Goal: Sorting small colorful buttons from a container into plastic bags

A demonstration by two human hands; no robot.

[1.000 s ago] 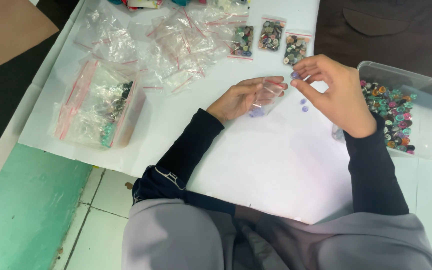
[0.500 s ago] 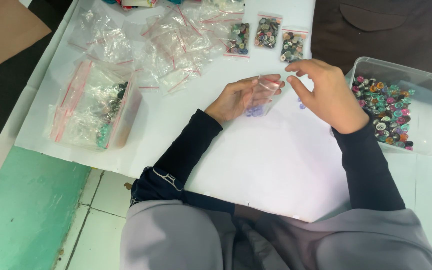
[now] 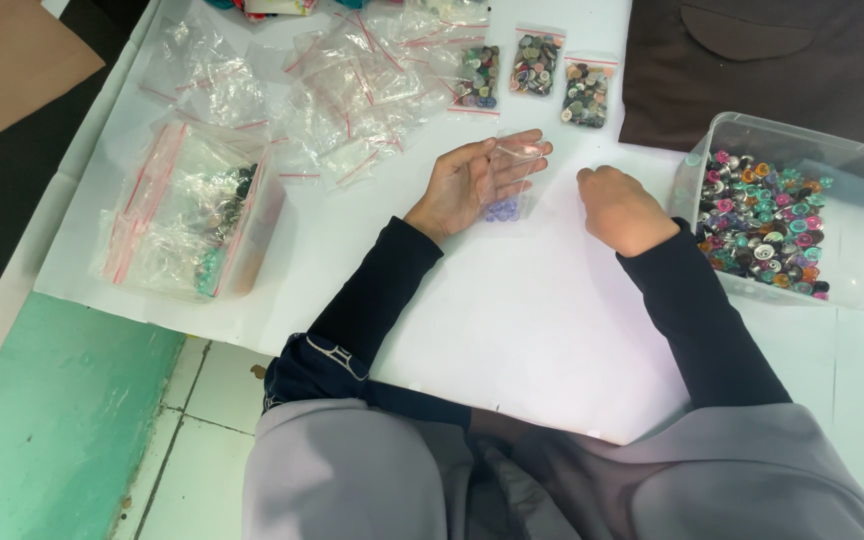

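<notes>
The left hand lies palm up, holding a small clear bag whose long axis points away from the person. The right hand rests loosely curled on the white sheet just beside it, holding nothing visible.

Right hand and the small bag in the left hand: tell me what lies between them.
Head view: only bare white sheet lies between the right hand and the small bag held in the left hand.

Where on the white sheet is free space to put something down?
The white sheet is bare below both hands, between the sleeves. Crowded: empty bags at top, clear tub of buttons beside the right hand.
</notes>
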